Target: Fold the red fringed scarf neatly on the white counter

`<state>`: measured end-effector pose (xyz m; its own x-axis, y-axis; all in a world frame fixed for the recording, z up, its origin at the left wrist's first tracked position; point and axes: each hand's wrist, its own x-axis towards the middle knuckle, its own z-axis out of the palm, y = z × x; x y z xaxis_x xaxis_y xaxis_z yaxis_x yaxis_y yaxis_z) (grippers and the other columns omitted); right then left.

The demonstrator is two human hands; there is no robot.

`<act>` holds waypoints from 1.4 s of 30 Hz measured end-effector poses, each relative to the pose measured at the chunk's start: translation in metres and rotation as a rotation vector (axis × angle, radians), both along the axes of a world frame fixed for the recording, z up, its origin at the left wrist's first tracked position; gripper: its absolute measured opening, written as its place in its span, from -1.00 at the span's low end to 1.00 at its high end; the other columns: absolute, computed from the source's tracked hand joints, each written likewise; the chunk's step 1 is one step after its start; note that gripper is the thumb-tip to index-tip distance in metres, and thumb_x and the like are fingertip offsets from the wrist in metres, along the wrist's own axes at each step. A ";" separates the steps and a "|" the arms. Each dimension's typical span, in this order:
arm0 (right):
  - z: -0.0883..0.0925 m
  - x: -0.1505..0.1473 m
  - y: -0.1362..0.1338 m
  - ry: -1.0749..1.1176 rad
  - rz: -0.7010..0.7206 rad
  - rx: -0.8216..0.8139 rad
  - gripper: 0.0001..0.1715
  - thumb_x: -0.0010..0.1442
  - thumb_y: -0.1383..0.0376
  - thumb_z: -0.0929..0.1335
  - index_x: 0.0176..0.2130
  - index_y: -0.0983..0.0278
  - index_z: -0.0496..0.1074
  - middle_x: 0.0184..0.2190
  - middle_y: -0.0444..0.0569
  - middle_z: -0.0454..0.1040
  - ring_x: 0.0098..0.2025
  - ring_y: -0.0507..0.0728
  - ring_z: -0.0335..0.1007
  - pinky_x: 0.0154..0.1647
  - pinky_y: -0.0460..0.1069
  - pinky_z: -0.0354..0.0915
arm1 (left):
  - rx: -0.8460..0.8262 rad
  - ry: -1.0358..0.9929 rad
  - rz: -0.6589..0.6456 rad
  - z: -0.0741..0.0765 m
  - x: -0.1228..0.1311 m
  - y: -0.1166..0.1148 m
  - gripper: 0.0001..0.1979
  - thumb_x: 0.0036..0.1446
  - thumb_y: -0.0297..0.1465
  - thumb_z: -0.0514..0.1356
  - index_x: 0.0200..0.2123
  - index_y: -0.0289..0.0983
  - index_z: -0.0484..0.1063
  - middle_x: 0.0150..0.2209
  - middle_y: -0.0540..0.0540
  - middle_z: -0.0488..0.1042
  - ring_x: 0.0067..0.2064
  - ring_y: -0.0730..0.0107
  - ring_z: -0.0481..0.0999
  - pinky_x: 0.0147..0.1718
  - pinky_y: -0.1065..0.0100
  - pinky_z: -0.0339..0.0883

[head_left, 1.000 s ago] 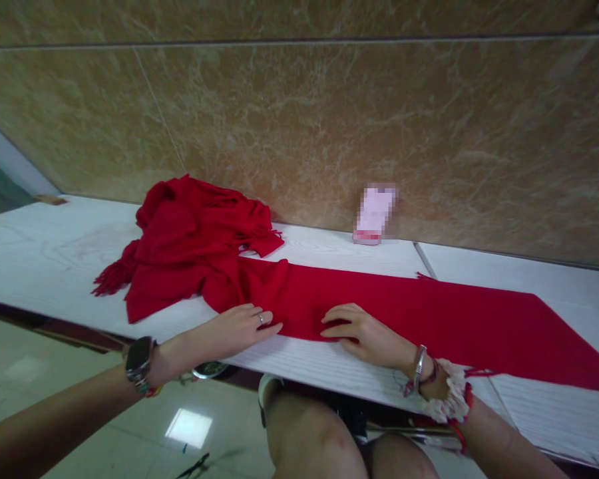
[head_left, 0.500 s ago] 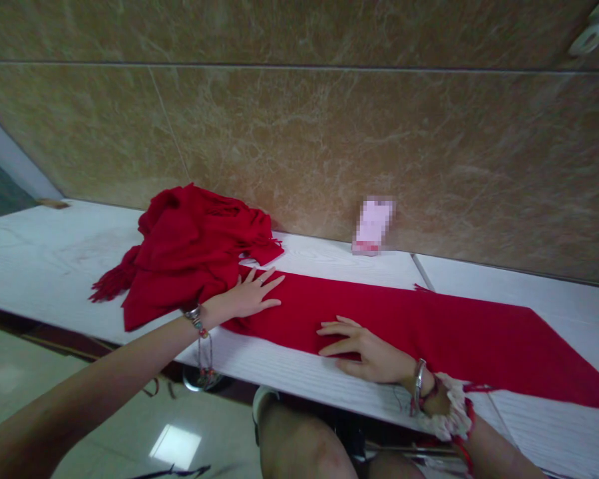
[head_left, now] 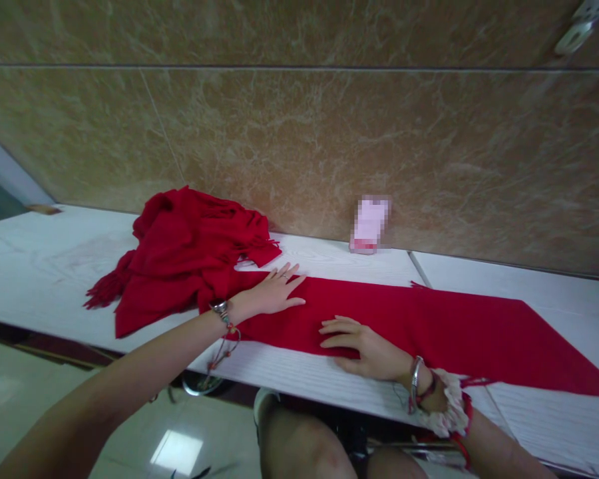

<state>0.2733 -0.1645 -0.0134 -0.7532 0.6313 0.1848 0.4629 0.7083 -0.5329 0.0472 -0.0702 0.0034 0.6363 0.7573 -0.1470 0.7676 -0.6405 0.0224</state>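
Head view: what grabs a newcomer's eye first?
The red strip laid along the white counter, with a red heap at its left end. Next, the left hand spread on the strip and the right hand at its near edge. Behind, a pixelated pink thing stands at the brown wall.

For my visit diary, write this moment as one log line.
left fingers: spread on red cloth | right fingers: at its near edge | red heap: crumpled, left

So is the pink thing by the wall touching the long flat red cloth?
Apart. The head view shows it: a strip of the white surface lies between the pink thing and the flat red cloth.
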 end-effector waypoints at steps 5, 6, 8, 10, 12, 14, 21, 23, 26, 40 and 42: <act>-0.002 0.000 -0.001 0.028 0.001 0.190 -0.55 0.01 0.55 0.20 -0.13 0.28 0.40 -0.13 0.01 0.44 -0.04 0.07 0.28 0.04 0.06 0.18 | -0.130 -0.022 -0.002 -0.008 0.003 0.006 -0.40 0.18 -0.10 -0.10 0.22 -0.22 -0.11 0.27 -0.22 -0.21 0.26 0.07 -0.24 0.12 0.06 -0.21; -0.002 -0.001 -0.001 0.022 -0.013 0.246 -0.55 0.01 0.56 0.19 -0.13 0.28 0.40 -0.16 0.00 0.45 -0.07 0.07 0.29 0.00 0.05 0.21 | -0.128 -0.037 0.000 -0.007 0.003 0.008 -0.41 0.17 -0.10 -0.08 0.21 -0.21 -0.08 0.26 -0.22 -0.17 0.25 0.07 -0.20 0.11 0.06 -0.19; -0.002 -0.005 -0.003 -0.010 -0.058 0.378 -0.61 0.05 0.54 0.19 -0.16 0.31 0.40 -0.23 0.02 0.45 -0.15 0.09 0.30 -0.09 0.03 0.24 | -0.100 -0.087 -0.011 -0.004 0.007 0.013 -0.45 0.15 -0.15 -0.03 0.17 -0.23 0.03 0.22 -0.24 0.00 0.21 0.10 -0.02 0.09 0.11 -0.10; -0.002 -0.009 -0.004 -0.078 -0.096 0.519 -0.73 0.11 0.48 0.21 -0.21 0.34 0.41 -0.32 0.03 0.45 -0.25 0.09 0.30 -0.22 0.02 0.24 | -0.074 -0.166 -0.041 0.001 0.016 0.022 -0.51 0.14 -0.23 0.01 0.11 -0.30 0.14 0.13 -0.27 0.18 0.12 0.16 0.16 0.05 0.20 0.00; 0.000 -0.014 -0.007 -0.169 -0.106 0.657 -0.80 0.16 0.44 0.21 -0.30 0.34 0.41 -0.44 -0.01 0.42 -0.37 0.08 0.27 -0.35 0.00 0.19 | -0.117 -0.229 -0.065 0.004 0.030 0.034 -0.59 0.11 -0.31 0.05 0.02 -0.36 0.26 0.01 -0.25 0.32 0.00 0.22 0.29 -0.04 0.31 0.10; 0.002 -0.016 -0.010 -0.229 -0.108 0.782 -0.80 0.18 0.45 0.20 -0.36 0.35 0.39 -0.53 -0.07 0.36 -0.45 0.05 0.22 -0.44 -0.02 0.10 | -0.197 -0.243 -0.069 0.006 0.045 0.048 -0.68 0.05 -0.35 0.10 -0.12 -0.37 0.37 -0.16 -0.18 0.44 -0.16 0.29 0.38 -0.18 0.39 0.18; 0.003 -0.018 -0.023 -0.278 -0.151 0.910 -0.85 0.13 0.51 0.22 -0.39 0.36 0.35 -0.55 -0.10 0.32 -0.50 0.04 0.17 -0.50 -0.02 -0.01 | -0.437 -0.225 -0.133 0.007 0.078 0.086 -0.87 -0.14 -0.41 0.19 -0.46 -0.33 0.45 -0.58 0.05 0.41 -0.53 0.49 0.30 -0.54 0.50 0.11; -0.001 -0.021 -0.023 -0.287 -0.156 0.899 -0.85 0.13 0.50 0.23 -0.41 0.35 0.34 -0.56 -0.11 0.30 -0.51 0.04 0.16 -0.53 -0.02 -0.02 | -0.486 -0.252 -0.145 0.006 0.080 0.091 -0.86 -0.16 -0.44 0.18 -0.44 -0.33 0.46 -0.56 0.05 0.42 -0.52 0.51 0.30 -0.53 0.51 0.12; -0.006 -0.025 -0.020 -0.273 -0.171 0.887 -0.83 0.14 0.49 0.22 -0.44 0.34 0.32 -0.59 -0.13 0.28 -0.54 0.03 0.15 -0.55 -0.02 -0.03 | -0.536 -0.297 -0.140 0.003 0.080 0.095 -0.82 -0.18 -0.44 0.18 -0.40 -0.33 0.45 -0.53 0.03 0.44 -0.49 0.49 0.33 -0.50 0.51 0.13; 0.018 0.002 -0.032 -0.191 -0.259 1.050 -0.81 0.16 0.50 0.20 -0.27 0.44 0.38 -0.58 -0.11 0.33 -0.57 -0.02 0.18 -0.62 -0.07 0.03 | -0.796 -0.740 -0.031 0.023 0.093 0.091 -0.67 -0.24 -0.35 0.27 -0.31 -0.31 0.39 -0.38 -0.04 0.47 -0.33 0.42 0.42 -0.33 0.42 0.23; 0.023 0.010 -0.038 -0.221 -0.291 1.034 -0.79 0.17 0.50 0.19 -0.25 0.44 0.38 -0.55 -0.09 0.35 -0.56 -0.01 0.19 -0.61 -0.07 0.06 | -0.857 -0.799 -0.014 0.031 0.105 0.086 -0.65 -0.28 -0.35 0.29 -0.32 -0.30 0.39 -0.38 -0.02 0.46 -0.33 0.43 0.41 -0.33 0.43 0.23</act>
<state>0.2831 -0.2027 0.0094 -0.6824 0.4079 0.6065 0.6968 0.6138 0.3712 0.1519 0.0160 0.0347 0.7859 0.5972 -0.1602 0.3328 -0.1901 0.9236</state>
